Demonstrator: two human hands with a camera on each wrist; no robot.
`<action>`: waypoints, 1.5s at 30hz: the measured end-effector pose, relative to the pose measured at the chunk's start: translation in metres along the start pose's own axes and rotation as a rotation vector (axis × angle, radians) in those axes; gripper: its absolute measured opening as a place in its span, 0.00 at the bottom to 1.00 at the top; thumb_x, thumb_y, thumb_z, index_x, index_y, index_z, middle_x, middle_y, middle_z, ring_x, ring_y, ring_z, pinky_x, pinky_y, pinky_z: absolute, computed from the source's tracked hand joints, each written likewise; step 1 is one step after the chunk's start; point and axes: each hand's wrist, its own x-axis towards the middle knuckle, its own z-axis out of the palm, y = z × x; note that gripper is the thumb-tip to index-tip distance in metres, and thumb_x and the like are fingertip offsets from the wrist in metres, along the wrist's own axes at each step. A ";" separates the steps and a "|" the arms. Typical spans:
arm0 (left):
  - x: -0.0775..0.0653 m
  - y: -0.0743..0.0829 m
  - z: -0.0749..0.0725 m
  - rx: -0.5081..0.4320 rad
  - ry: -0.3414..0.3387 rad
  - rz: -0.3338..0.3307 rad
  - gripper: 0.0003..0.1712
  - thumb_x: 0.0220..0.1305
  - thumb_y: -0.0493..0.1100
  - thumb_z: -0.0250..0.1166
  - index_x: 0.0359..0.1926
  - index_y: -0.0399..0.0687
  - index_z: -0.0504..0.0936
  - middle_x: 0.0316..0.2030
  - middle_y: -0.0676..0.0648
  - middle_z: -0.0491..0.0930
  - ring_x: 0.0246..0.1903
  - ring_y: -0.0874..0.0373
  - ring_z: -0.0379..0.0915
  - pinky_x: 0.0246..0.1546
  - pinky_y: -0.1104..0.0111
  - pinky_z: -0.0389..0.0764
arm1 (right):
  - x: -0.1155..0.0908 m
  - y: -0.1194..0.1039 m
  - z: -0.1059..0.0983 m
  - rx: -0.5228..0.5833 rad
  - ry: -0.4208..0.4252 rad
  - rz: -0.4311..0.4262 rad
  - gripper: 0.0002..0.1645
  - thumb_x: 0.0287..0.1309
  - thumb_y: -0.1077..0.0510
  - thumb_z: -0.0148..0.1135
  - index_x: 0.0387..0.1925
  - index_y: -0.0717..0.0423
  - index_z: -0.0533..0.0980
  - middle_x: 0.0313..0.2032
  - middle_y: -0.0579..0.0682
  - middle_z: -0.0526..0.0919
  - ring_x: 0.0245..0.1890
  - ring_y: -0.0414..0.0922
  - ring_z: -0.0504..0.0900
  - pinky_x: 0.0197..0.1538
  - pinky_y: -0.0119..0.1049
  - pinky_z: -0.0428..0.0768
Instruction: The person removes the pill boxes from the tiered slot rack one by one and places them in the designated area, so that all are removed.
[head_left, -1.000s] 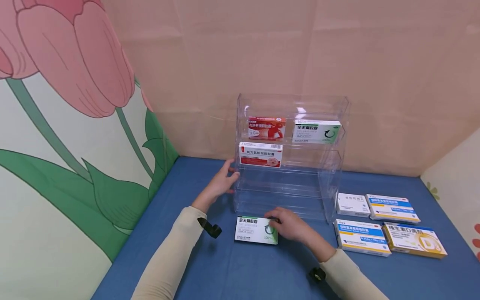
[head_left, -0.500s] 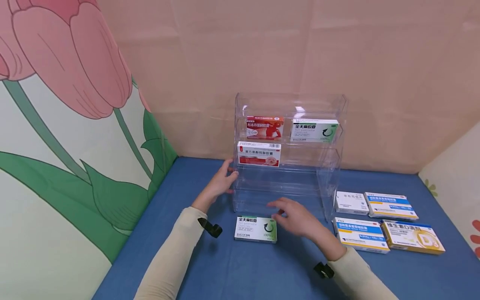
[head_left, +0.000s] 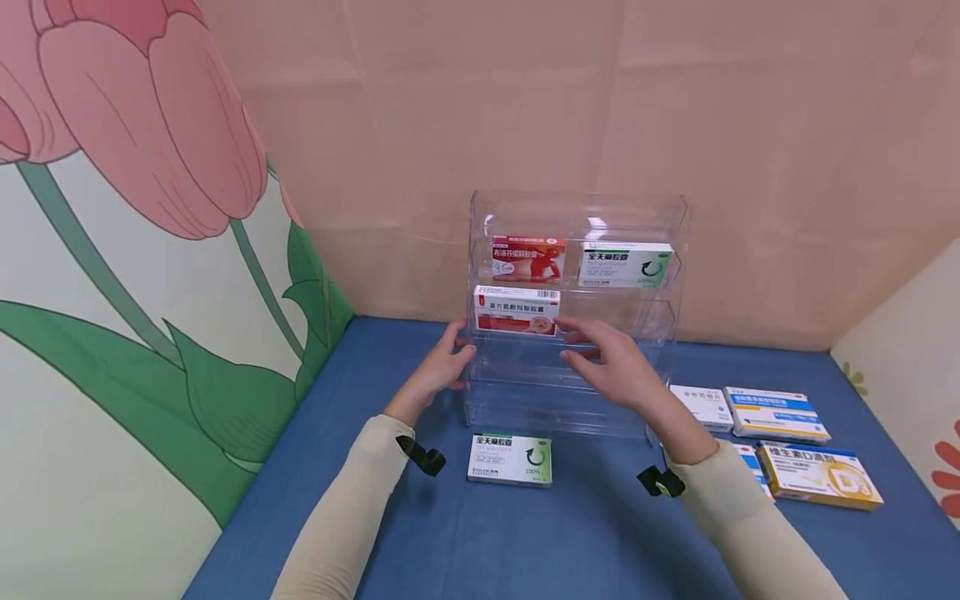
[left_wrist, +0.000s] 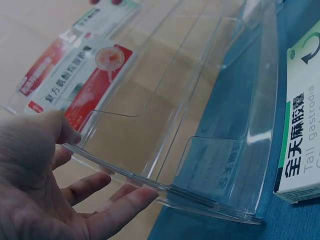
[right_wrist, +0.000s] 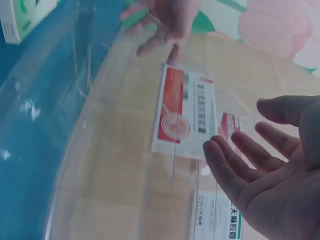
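Observation:
A clear plastic tiered rack (head_left: 555, 408) stands on the blue cloth. My left hand (head_left: 444, 363) touches its left side with spread fingers, the thumb by the front edge. In the rack's middle tier leans a white-and-red medicine box (head_left: 517, 312). My right hand (head_left: 611, 362) hovers in front of the rack, fingers loosely extended and holding nothing. Its index fingertip is near that box's right end; contact is unclear. Above sit a red medicine box (head_left: 528, 259) and a white-and-green medicine box (head_left: 626, 265). Another white-and-green medicine box (head_left: 510, 460) lies flat before the rack.
Right of the rack lie a small white box (head_left: 701, 407), a blue-and-white box (head_left: 776, 414) and a yellow vitamin D box (head_left: 820, 475). Another blue-and-white box (head_left: 755, 472) is partly hidden by my right forearm. Behind the rack hangs a tan backdrop (head_left: 405, 167).
My right hand has left the white-and-green box lying on the cloth and risen toward the rack's middle tier. The left hand stays at the rack's side.

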 end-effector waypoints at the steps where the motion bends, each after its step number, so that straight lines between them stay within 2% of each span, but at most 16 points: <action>1: 0.000 -0.001 0.000 0.002 0.002 -0.004 0.34 0.76 0.46 0.53 0.78 0.60 0.53 0.65 0.36 0.65 0.61 0.37 0.68 0.43 0.45 0.86 | 0.004 0.001 -0.002 0.001 0.012 -0.004 0.35 0.63 0.62 0.68 0.70 0.56 0.69 0.64 0.60 0.76 0.57 0.58 0.81 0.54 0.55 0.84; 10: 0.005 -0.002 0.001 -0.018 0.018 0.011 0.34 0.73 0.44 0.52 0.77 0.57 0.55 0.63 0.35 0.68 0.57 0.38 0.71 0.37 0.46 0.87 | 0.034 0.013 -0.011 -0.012 0.093 0.020 0.37 0.64 0.62 0.67 0.73 0.55 0.66 0.64 0.60 0.73 0.59 0.58 0.77 0.55 0.56 0.83; 19: 0.004 0.001 0.001 -0.010 0.023 0.005 0.35 0.72 0.44 0.52 0.76 0.56 0.54 0.63 0.34 0.68 0.57 0.38 0.71 0.38 0.45 0.86 | 0.054 0.022 -0.003 -0.028 0.113 0.079 0.35 0.64 0.60 0.67 0.71 0.51 0.69 0.63 0.58 0.73 0.58 0.56 0.77 0.54 0.54 0.84; 31: 0.005 0.002 0.001 -0.003 0.021 0.007 0.34 0.69 0.44 0.51 0.75 0.55 0.56 0.62 0.34 0.69 0.57 0.38 0.71 0.37 0.45 0.86 | 0.068 0.025 0.000 -0.040 0.092 0.167 0.33 0.65 0.56 0.67 0.70 0.48 0.70 0.64 0.56 0.72 0.56 0.56 0.78 0.52 0.53 0.85; 45: 0.002 -0.001 0.003 0.002 0.016 -0.001 0.33 0.71 0.45 0.52 0.74 0.57 0.56 0.61 0.35 0.69 0.55 0.39 0.72 0.39 0.45 0.86 | 0.071 0.028 0.010 -0.023 0.077 0.156 0.29 0.65 0.57 0.67 0.66 0.51 0.75 0.63 0.55 0.71 0.53 0.55 0.79 0.51 0.50 0.86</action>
